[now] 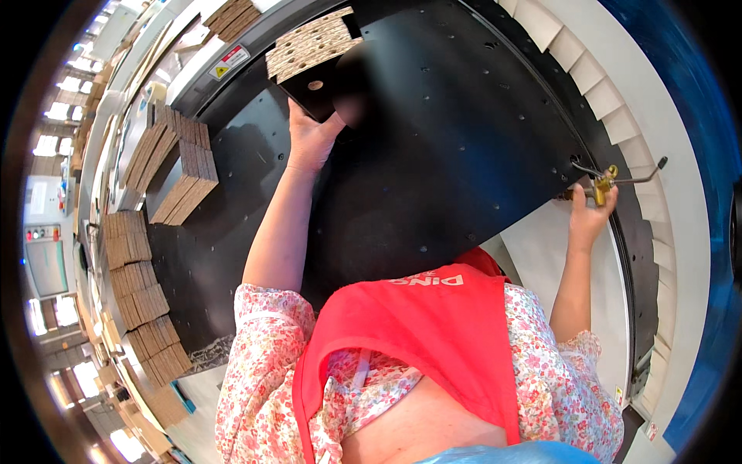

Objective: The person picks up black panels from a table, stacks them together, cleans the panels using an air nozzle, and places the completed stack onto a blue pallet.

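Observation:
My left hand [311, 141] is stretched out over a large black perforated panel [464, 147] and grips the edge of a black plate [313, 89] that carries a stack of brown cardboard sheets [309, 45]. My right hand [591, 213] holds a brass fitting with a thin metal handle [607, 182] at the panel's right edge. I wear a flowered shirt and a red apron.
Several stacks of flat cardboard [182, 174] lie along the left side on a black surface [201, 255], with more stacks [139, 294] nearer me. A white ribbed frame [610, 116] curves around the right. A control screen [46, 255] stands far left.

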The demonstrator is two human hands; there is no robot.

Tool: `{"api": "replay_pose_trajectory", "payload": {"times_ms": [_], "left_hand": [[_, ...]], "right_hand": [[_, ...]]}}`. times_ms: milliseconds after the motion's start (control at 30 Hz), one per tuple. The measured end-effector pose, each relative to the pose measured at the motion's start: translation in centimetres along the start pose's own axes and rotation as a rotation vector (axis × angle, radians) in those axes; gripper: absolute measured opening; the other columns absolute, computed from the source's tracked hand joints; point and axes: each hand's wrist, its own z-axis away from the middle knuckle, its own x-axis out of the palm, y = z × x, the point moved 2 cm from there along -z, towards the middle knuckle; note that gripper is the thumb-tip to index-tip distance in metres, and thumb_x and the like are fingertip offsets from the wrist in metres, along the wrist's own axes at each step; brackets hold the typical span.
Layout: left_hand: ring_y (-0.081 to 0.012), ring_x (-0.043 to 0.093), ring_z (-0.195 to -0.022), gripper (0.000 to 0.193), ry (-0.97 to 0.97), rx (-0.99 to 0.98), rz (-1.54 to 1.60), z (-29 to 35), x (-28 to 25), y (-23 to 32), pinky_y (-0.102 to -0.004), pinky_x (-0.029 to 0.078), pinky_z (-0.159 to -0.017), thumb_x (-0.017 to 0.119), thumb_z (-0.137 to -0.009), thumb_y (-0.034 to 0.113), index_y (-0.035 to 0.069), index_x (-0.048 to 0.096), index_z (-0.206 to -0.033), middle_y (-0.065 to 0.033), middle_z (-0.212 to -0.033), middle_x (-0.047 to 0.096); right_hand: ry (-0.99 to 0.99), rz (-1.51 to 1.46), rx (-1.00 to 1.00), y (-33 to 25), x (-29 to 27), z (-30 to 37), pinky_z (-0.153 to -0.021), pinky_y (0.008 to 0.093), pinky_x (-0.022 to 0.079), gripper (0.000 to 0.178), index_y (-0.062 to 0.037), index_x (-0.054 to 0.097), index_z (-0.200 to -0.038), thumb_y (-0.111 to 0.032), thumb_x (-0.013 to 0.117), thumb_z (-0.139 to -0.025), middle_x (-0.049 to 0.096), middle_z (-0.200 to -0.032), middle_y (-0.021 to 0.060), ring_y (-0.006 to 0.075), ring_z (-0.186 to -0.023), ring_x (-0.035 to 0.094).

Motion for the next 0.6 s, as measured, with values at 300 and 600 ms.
{"api": "replay_pose_trajectory", "payload": {"times_ms": [300,600], "left_hand": [[-0.0252,0.060,-0.117,0.077,-0.051,-0.071,0.034,0.7,0.2,-0.4,-0.0415,0.053,-0.098,0.085,-0.079,0.013,0.004,0.033,-0.137,-0.0129,-0.127,0.057],[-0.0292,0.049,-0.130,0.088,-0.161,-0.138,-0.155,3.0,3.6,0.1,-0.0412,0.038,-0.109,0.082,-0.076,0.052,0.003,0.045,-0.140,-0.0154,-0.137,0.052]], "right_hand": [[-0.330,-0.496,-0.252,-15.7,3.1,-0.8,-0.114,0.0440,0.031,0.075,0.0072,0.034,-0.144,-0.044,0.053,-0.092,0.040,-0.145,0.0209,0.0321,-0.135,0.039],[-0.788,-1.005,-0.163,-22.9,20.3,-1.6,-0.118,0.0427,0.021,0.105,0.0037,0.019,-0.152,-0.049,0.075,-0.081,0.029,-0.153,0.0233,0.0366,-0.145,0.026]]}}
